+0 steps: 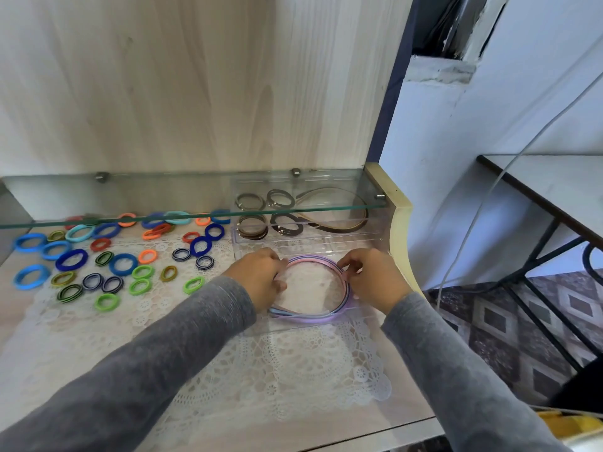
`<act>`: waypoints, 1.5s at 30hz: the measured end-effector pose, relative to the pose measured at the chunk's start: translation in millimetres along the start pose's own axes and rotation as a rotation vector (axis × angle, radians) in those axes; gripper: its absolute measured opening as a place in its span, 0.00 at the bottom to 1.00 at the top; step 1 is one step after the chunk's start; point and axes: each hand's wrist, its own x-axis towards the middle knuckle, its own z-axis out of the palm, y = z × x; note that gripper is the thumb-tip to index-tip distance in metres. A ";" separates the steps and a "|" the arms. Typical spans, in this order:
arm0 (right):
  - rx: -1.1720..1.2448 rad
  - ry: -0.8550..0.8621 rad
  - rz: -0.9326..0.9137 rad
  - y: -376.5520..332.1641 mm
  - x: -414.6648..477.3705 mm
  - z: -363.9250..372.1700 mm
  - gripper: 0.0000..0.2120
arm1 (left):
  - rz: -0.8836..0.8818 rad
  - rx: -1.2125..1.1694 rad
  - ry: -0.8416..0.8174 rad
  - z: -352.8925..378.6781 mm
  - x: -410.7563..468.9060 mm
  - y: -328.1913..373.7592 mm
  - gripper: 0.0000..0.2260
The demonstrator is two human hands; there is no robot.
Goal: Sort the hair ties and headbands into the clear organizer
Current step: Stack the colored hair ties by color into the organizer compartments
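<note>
I have both hands on the bundle of pastel headbands (pixel 313 316), low in the middle of the frame. It sits in the near compartment of the clear organizer (pixel 326 244), as far as I can tell through the transparent walls. My left hand (pixel 261 275) grips the bundle's left side with its fingers curled over the bands. My right hand (pixel 372 277) pinches the right side, fingers bent around the rim. I judge the step in hand to be seating these headbands flat inside their compartment. In the far compartments, partly behind the glass shelf (pixel 130 220), lie dark headbands (pixel 342 225) and brown and black hair ties (pixel 253 227), so that part looks sorted. The coloured hair ties (pixel 122 264) lie scattered over the lace mat (pixel 293 370) on the worktop (pixel 49 353), at the left of the frame, well apart from the organizer. Next I should let go once the bands lie within the walls, easing off gently in case they spring open. Then I should reach left for the loose ties, probably gathering them by colour, though I cannot tell which compartment is free for them.
</note>
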 end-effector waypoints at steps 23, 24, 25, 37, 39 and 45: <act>-0.081 -0.035 0.034 -3.7 2.2 -0.5 0.12 | 0.010 -0.039 -0.248 -16.7 -7.5 5.6 0.36; -0.084 -0.033 0.030 -4.4 1.5 0.0 0.12 | 0.008 -0.038 -0.245 -16.8 -7.6 6.4 0.36; -0.084 -0.035 0.028 -4.9 1.2 0.3 0.13 | 0.007 -0.032 -0.245 -16.8 -7.8 7.6 0.35; 0.009 0.146 -0.187 -14.6 -6.5 13.3 0.11 | 0.036 -0.080 0.173 0.2 -21.5 2.8 0.24; 0.025 0.082 -0.290 -19.0 -9.5 17.6 0.13 | 0.008 -0.054 0.194 2.7 -23.4 -2.3 0.26; -0.077 0.009 -0.258 -17.4 -12.4 25.4 0.15 | -0.007 -0.082 0.208 7.9 -31.7 -7.5 0.26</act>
